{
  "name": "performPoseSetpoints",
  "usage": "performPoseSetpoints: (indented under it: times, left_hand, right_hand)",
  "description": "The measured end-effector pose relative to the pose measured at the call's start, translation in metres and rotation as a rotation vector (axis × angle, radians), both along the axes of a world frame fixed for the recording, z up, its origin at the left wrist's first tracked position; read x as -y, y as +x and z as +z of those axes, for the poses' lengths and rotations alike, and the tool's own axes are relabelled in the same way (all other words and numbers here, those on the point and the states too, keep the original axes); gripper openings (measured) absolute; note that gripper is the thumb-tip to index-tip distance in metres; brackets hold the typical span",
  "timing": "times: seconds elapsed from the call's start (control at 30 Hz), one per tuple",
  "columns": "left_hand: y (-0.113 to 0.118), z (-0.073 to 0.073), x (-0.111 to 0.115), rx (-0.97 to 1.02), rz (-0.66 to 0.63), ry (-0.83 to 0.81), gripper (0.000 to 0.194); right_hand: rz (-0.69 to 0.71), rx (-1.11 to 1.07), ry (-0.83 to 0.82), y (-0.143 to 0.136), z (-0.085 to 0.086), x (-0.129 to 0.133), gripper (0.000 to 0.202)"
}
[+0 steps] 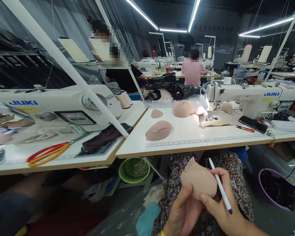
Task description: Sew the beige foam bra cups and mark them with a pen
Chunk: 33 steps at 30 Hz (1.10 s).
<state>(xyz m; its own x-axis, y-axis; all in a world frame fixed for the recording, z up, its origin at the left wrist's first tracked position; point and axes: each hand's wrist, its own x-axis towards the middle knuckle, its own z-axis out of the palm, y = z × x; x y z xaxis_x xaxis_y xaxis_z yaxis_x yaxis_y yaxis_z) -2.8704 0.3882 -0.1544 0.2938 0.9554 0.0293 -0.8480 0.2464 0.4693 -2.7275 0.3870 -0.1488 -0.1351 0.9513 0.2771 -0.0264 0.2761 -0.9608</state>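
A stack of beige fabric cup pieces (199,180), its layered edges fanned at the upper left, is held above my lap. My left hand (185,208) is closed on its lower left side, thumb on the front. My right hand (223,201) pinches the lower right of the stack with its thumb. Between the fingers of that same hand lies a white marker pen (220,186), tilted, its purple end pointing down. On the table in front lie a larger beige cup piece (159,130) and a small beige piece (156,113).
A lit sewing machine (250,96) stands on the white table (135,144), with more beige cups (184,108) beside its needle. Orange-handled snips (245,128) and a black phone (252,124) lie at right. Scissors (48,152) are on the left table. Below are a green basket (123,170) and a purple-rimmed bin (260,186).
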Motion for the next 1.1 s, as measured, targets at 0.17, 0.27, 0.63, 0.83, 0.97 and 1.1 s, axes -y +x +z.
performPoseSetpoints:
  times: [0.17,0.27,0.63,0.83,0.97,1.1]
  left_hand:
    - [-0.014,-0.012,0.002,-0.036,-0.039,-0.058,0.074]
    - [-0.018,-0.021,0.008,-0.071,-0.052,-0.054,0.087]
    - [-0.033,-0.03,0.022,-0.223,-0.072,-0.11,0.098]
    - [-0.032,-0.025,0.021,-0.238,-0.115,-0.093,0.101]
    - [-0.034,-0.027,0.021,-0.261,-0.128,-0.092,0.097]
    - [-0.033,-0.025,0.021,-0.253,-0.131,-0.076,0.099]
  right_hand:
    - [0.024,0.221,0.039,0.024,-0.011,0.007,0.07]
    - [-0.012,0.231,0.061,0.037,-0.006,0.009,0.055]
    - [-0.154,-0.203,-0.201,0.05,0.023,-0.022,0.034]
    - [-0.07,-0.216,-0.232,0.04,0.032,-0.023,0.04]
    - [-0.037,-0.254,-0.245,0.039,0.036,-0.018,0.04]
    - [-0.076,-0.284,-0.227,0.043,0.04,-0.016,0.039]
